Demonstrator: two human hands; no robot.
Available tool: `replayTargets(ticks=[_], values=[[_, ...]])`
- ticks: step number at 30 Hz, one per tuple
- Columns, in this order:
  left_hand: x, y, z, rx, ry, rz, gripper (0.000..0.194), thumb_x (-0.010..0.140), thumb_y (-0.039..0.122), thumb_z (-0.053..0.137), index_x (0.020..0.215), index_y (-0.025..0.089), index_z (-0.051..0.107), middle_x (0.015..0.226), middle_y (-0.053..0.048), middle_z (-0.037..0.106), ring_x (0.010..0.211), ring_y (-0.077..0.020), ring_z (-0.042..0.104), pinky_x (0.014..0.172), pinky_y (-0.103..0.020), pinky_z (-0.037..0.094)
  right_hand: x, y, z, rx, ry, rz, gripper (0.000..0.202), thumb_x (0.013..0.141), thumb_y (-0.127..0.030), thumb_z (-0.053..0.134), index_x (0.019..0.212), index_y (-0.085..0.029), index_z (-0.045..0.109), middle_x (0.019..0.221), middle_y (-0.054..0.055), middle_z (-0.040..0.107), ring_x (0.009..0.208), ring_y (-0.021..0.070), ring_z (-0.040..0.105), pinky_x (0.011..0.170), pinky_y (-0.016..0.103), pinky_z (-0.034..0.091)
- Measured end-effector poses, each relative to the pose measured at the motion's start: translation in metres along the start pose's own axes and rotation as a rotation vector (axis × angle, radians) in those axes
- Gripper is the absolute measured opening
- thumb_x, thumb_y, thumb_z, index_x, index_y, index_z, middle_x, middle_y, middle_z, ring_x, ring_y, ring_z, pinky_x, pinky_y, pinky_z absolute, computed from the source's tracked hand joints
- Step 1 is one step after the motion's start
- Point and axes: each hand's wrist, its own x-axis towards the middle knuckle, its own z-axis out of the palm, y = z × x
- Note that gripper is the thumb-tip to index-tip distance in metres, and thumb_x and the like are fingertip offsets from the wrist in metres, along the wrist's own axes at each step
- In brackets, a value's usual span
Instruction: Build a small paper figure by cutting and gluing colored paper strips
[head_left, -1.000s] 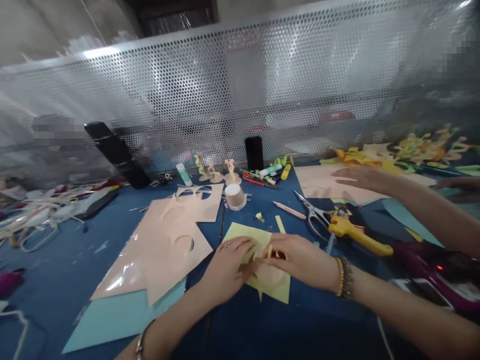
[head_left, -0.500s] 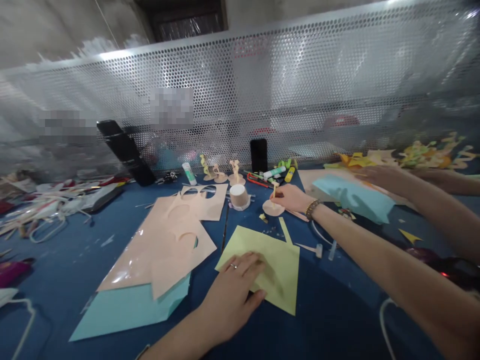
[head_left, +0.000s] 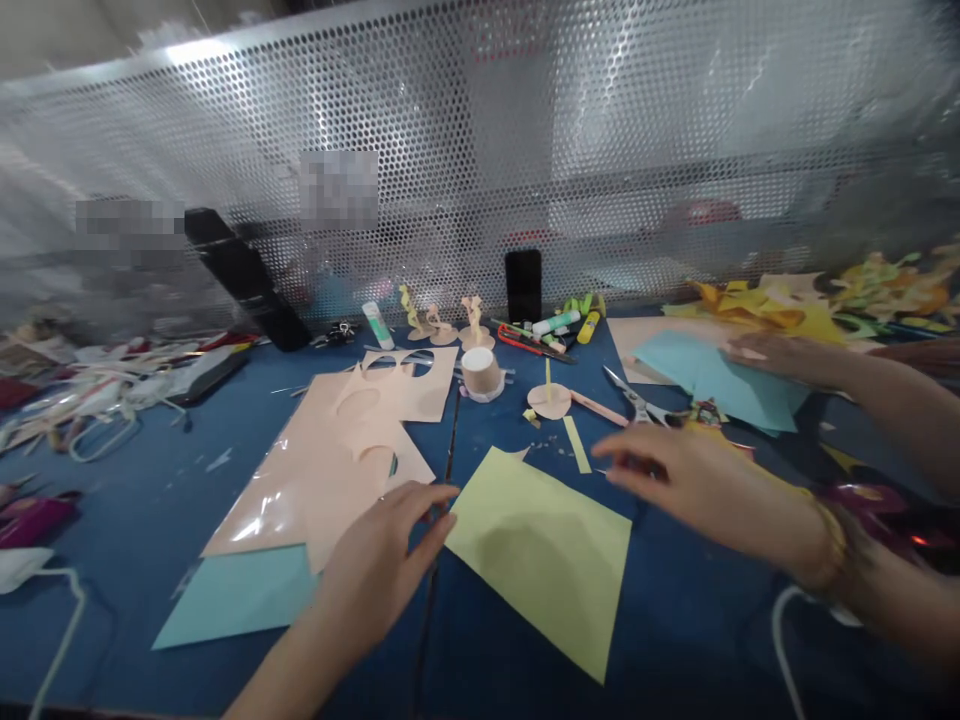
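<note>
A pale green sheet of paper (head_left: 547, 560) lies on the blue table in front of me. My left hand (head_left: 379, 555) is at its left corner with thumb and forefinger apart; whether the fingertips touch the edge I cannot tell. To the right of the sheet, my right hand (head_left: 690, 490) hovers open, a little blurred, with nothing visible in it. Beyond the sheet, a round peach paper disc (head_left: 556, 402) carries an upright thin yellow strip. A loose pale green strip (head_left: 577, 445) lies between disc and sheet. Scissors (head_left: 637, 400) rest just past my right hand.
Peach sheets with round cutouts (head_left: 330, 440) overlap a light blue sheet (head_left: 232, 600) on the left. Small paper figures (head_left: 474, 325), a paper cup (head_left: 481, 372), a glue stick (head_left: 377, 326) and a phone (head_left: 523, 285) stand farther back. Another person's hand (head_left: 780, 360) touches blue paper.
My right hand has let go of the strip on the disc and drawn back toward me. My left hand has lifted off the green sheet and moved left. The sheet has turned slightly.
</note>
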Motion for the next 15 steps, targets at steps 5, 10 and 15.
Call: replayTargets(ticks=[5, 10, 15], values=[[-0.025, 0.016, 0.009, -0.146, -0.232, 0.164, 0.02, 0.089, 0.027, 0.054, 0.106, 0.03, 0.063, 0.099, 0.0, 0.071, 0.089, -0.018, 0.068, 0.076, -0.029, 0.056, -0.064, -0.021, 0.04, 0.009, -0.049, -0.225, 0.018, 0.091, -0.023, 0.051, 0.103, -0.028, 0.063, 0.094, 0.001, 0.069, 0.083, 0.0157, 0.067, 0.071, 0.026, 0.055], [-0.025, 0.002, 0.0, -0.12, -0.23, 0.127, 0.02, 0.089, 0.026, 0.056, 0.105, 0.033, 0.066, 0.103, 0.0, 0.071, 0.095, -0.0183, 0.066, 0.079, -0.031, 0.056, -0.081, -0.048, 0.067, -0.064, 0.205, -0.379, 0.032, 0.099, -0.029, 0.033, 0.094, -0.023, 0.065, 0.087, 0.0, 0.072, 0.078, 0.0144, 0.069, 0.068, 0.024, 0.055], [-0.013, -0.011, 0.009, -0.021, -0.187, 0.166, 0.024, 0.084, 0.029, 0.064, 0.108, 0.032, 0.067, 0.117, -0.001, 0.068, 0.108, -0.0228, 0.062, 0.092, -0.04, 0.051, -0.081, -0.061, 0.093, -0.12, 0.338, -0.309, 0.039, 0.1, -0.034, 0.028, 0.094, -0.022, 0.065, 0.086, 0.002, 0.072, 0.074, 0.0184, 0.068, 0.064, 0.03, 0.052]])
